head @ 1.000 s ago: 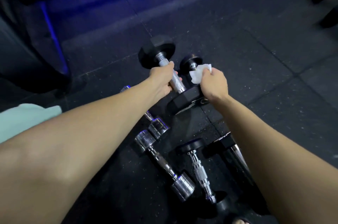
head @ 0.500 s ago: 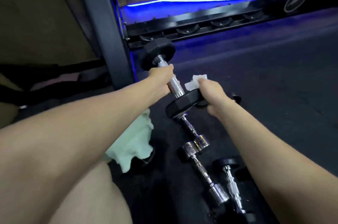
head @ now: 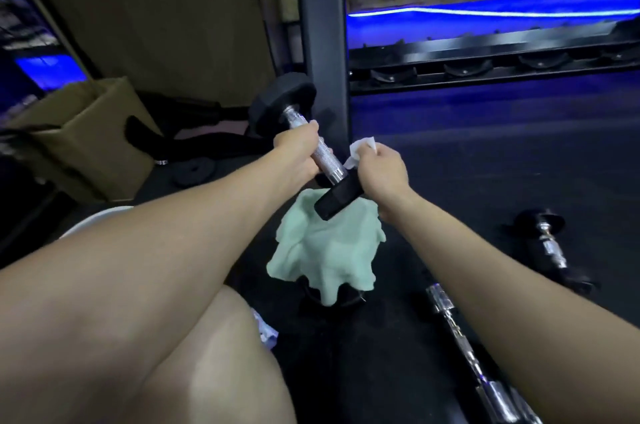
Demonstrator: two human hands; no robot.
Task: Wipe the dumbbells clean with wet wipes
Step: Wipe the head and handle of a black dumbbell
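Left hand (head: 300, 154) wrapped round the chrome handle of the black-headed dumbbell (head: 313, 149), held off the floor. Right hand (head: 381, 171) pinches one white wet wipe (head: 360, 150) beside the near head. Two more dumbbells (head: 550, 247) lie right; one green cloth (head: 329, 250) below.

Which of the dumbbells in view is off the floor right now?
The black hex-headed dumbbell, gripped at its handle by the left hand. The black dumbbell on the right and the chrome dumbbell both lie on the floor, untouched.
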